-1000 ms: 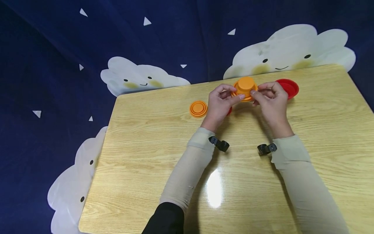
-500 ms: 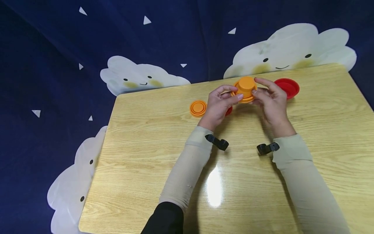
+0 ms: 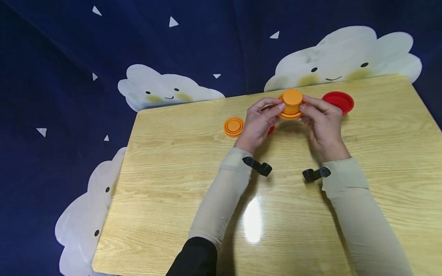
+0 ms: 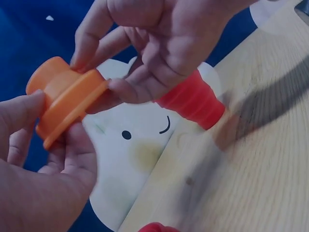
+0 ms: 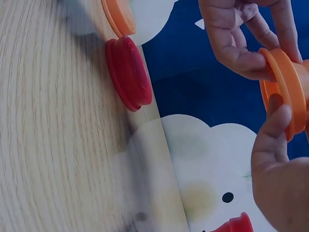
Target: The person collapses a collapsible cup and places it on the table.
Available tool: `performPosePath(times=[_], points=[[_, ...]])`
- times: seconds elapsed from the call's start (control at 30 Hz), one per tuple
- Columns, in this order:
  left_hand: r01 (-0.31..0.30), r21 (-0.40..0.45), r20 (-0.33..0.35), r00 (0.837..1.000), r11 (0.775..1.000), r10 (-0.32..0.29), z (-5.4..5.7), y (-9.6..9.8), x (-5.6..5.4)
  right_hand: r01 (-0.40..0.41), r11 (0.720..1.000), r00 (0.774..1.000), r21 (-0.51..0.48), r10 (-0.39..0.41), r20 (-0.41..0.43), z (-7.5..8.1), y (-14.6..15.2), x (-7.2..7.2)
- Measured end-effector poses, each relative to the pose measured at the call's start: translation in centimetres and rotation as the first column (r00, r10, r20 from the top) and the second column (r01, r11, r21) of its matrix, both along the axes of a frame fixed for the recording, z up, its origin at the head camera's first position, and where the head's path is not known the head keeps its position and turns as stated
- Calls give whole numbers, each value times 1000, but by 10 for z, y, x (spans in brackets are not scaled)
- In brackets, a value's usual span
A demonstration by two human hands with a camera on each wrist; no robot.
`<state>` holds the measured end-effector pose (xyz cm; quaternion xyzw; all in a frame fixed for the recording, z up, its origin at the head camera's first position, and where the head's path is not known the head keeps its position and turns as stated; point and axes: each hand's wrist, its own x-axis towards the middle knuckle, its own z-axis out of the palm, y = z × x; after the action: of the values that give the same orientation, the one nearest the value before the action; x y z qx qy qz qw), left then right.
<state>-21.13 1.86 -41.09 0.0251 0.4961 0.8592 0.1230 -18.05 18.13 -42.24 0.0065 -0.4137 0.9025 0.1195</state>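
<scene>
An orange collapsible cup (image 3: 292, 99) is held up between both hands above the table's back part, its narrow round end upward and partly stretched out from its wide rim. My left hand (image 3: 257, 124) pinches its left side with thumb and fingers. On the other side, my right hand (image 3: 324, 124) grips the rim, thumb in front. In the left wrist view the cup (image 4: 67, 99) is tilted, with fingers of both hands on it. The right wrist view shows the wide rim (image 5: 285, 89) with the right thumb against it.
A flattened orange cup (image 3: 233, 127) lies left of my left hand. A flattened red cup (image 5: 129, 75) is mostly hidden behind that hand in the head view. A stretched-out red cup (image 3: 338, 102) stands behind my right hand. The wooden table (image 3: 165, 172) meets a dark blue curtain.
The orange cup's narrow end has tipped a little more upright. The right index finger lifted off and came back to the cup's side; the left thumb shifted higher.
</scene>
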Motion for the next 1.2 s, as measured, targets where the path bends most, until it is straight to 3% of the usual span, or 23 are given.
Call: performPosePath(times=[0.27,0.83,1.2], points=[[10,-52,10,1000,999,-10,0,-1,1,38,999,999,15,-38,0,-2,0,-1],[-34,-238,-134,991,971,2,0,-1,1,125,980,992,154,-124,-17,-1,-4,-2],[-53,-280,-188,982,958,-1,1,-1,3,155,956,986,250,-164,13,-2,-2,-1]])
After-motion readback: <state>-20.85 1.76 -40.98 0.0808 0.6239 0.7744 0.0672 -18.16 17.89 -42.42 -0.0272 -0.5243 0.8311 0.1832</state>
